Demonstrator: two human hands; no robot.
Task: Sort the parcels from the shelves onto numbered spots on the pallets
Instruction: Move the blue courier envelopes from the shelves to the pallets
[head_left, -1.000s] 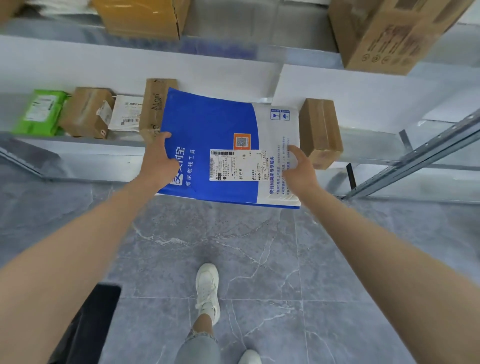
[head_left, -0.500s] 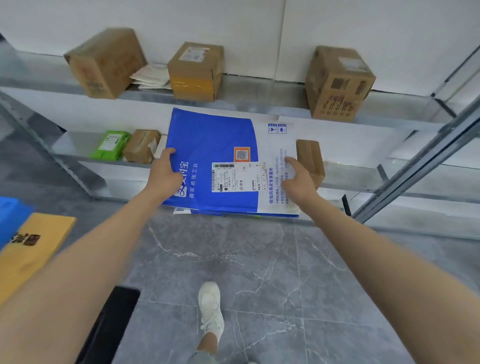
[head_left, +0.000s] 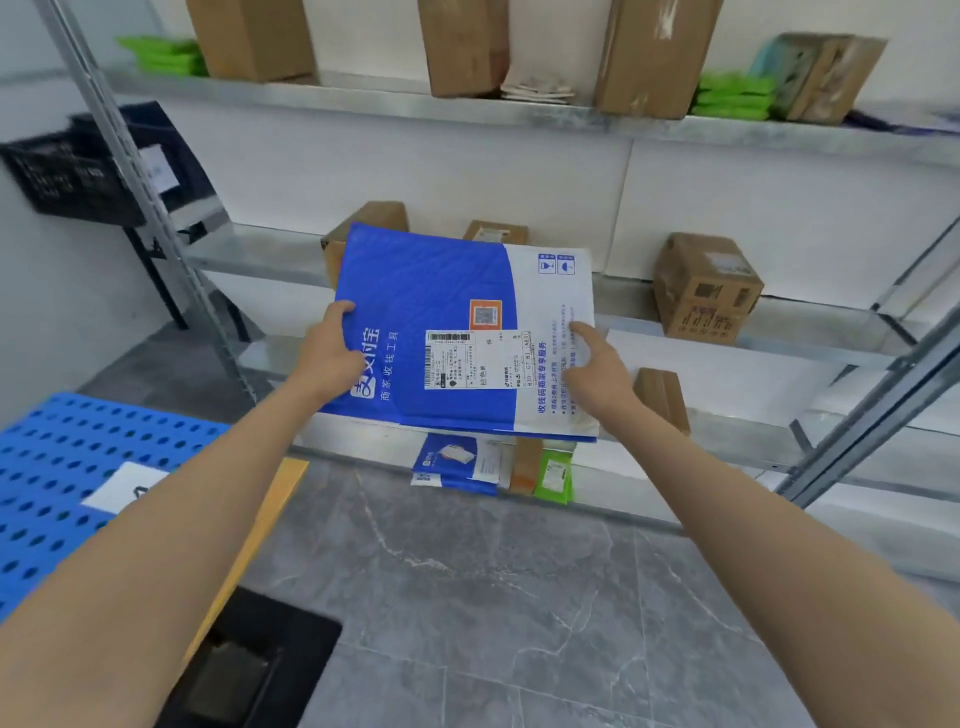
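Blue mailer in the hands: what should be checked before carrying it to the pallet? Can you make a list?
1. The left hand grips the mailer at its left edge: ok.
2. The right hand grips its right edge: ok.
3. The label faces up, uncovered: ok.
4. The pallet is in view at left: ok.
5. The number on the pallet's tag is readable: cannot tell, an arm covers part.

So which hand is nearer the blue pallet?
Left. The left hand grips the mailer at the edge toward the blue pallet; the right hand holds its opposite edge, farther away.
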